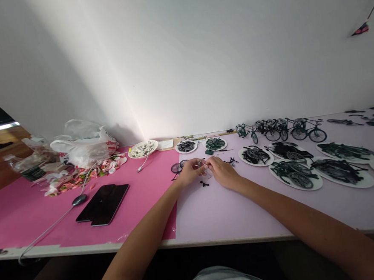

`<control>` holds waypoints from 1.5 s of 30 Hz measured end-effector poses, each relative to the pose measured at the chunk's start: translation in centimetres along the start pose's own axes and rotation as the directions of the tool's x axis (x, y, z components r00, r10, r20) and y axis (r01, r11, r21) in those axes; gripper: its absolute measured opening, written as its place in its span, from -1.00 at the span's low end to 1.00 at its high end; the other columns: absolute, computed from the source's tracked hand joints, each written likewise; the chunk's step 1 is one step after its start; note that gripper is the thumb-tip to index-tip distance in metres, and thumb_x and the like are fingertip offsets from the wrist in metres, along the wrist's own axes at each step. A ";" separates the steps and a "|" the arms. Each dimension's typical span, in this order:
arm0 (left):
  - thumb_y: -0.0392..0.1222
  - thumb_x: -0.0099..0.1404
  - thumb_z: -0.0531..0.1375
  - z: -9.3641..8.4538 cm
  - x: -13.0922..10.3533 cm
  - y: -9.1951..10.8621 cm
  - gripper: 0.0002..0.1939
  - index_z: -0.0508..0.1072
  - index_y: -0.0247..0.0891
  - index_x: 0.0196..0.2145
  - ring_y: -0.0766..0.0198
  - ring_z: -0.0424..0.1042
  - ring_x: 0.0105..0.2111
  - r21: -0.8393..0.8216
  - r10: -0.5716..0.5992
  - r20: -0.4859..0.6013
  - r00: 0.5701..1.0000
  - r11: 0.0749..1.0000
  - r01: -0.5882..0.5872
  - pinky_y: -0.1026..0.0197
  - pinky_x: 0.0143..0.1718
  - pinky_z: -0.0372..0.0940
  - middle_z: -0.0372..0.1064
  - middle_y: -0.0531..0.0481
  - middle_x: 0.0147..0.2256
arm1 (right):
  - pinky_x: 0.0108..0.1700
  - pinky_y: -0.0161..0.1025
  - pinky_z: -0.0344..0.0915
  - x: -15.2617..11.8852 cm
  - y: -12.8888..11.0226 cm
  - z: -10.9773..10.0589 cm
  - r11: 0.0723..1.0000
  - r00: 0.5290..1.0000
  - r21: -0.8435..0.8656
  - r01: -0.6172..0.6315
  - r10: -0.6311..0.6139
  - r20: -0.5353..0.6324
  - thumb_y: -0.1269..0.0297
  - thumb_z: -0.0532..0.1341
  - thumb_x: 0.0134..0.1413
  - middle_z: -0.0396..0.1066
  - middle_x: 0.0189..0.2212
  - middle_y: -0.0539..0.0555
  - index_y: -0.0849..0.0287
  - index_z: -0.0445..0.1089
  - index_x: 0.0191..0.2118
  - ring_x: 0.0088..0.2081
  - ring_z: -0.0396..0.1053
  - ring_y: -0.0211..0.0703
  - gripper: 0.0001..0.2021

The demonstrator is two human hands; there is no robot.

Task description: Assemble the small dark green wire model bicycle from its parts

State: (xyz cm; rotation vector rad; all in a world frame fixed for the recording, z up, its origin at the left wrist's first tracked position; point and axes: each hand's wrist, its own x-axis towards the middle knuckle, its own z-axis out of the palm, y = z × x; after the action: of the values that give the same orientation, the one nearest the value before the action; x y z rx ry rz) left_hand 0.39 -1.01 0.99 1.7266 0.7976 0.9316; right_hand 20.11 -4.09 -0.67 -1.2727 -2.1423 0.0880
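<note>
Over the pale pink part of the table, my left hand (pixel 192 172) and my right hand (pixel 221 171) meet at the fingertips. Both are closed in a pinch around something small; its shape is mostly hidden by the fingers. A dark spoked wheel piece (pixel 176 168) lies just left of my left hand. Below the hands sits a small black part (pixel 204 183). More dark pieces (pixel 232 161) rest behind my right hand. Near them, a small dark green block (pixel 208 152) lies in front of a plate of green parts (pixel 216 144).
Several assembled miniature bicycles (pixel 308 130) stand at the back right, behind white plates of dark parts (pixel 295 176). On the left are black phones (pixel 106 203), a cable with a dark puck (pixel 79 200), pink-green pieces (pixel 80 177) and a plastic bag (pixel 86 147).
</note>
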 end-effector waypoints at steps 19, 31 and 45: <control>0.28 0.20 0.39 -0.2 -0.1 0.1 -0.41 0.50 -0.35 -0.15 0.24 0.54 -0.40 -0.017 -0.001 -0.008 1.000 1.000 0.000 0.22 -0.33 0.36 0.53 -0.12 -0.30 | -0.13 -0.17 0.32 0.2 0.3 0.2 0.955 0.994 0.296 0.009 0.023 -0.104 0.19 0.12 0.41 0.49 -0.20 0.09 0.10 0.39 -0.20 -0.17 0.43 -0.07 -0.84; 0.30 0.17 0.40 -0.2 -0.1 0.0 -0.39 0.50 -0.35 -0.16 0.22 0.55 -0.38 -0.024 -0.007 -0.012 1.000 1.000 0.006 0.20 -0.33 0.36 0.53 -0.13 -0.29 | -0.18 -0.20 0.32 0.2 0.2 0.1 0.945 0.993 0.326 0.018 0.021 -0.116 0.18 0.12 0.41 0.48 -0.22 0.08 0.10 0.40 -0.22 -0.20 0.43 -0.09 -0.82; 0.30 0.14 0.42 -0.2 -0.2 0.2 -0.39 0.51 -0.33 -0.18 0.21 0.53 -0.40 -0.017 -0.002 -0.011 1.000 1.000 0.001 0.19 -0.33 0.38 0.51 -0.07 -0.39 | -0.13 -0.19 0.33 0.2 0.1 0.1 0.949 0.994 0.316 0.009 0.025 -0.103 0.18 0.09 0.43 0.49 -0.22 0.08 0.10 0.38 -0.23 -0.19 0.44 -0.09 -0.80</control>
State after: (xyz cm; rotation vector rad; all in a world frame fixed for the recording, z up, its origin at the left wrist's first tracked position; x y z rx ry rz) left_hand 0.20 -1.13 1.16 1.7070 0.7957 0.9453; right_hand 20.03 -3.83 -0.67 -1.0734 -1.9381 0.3465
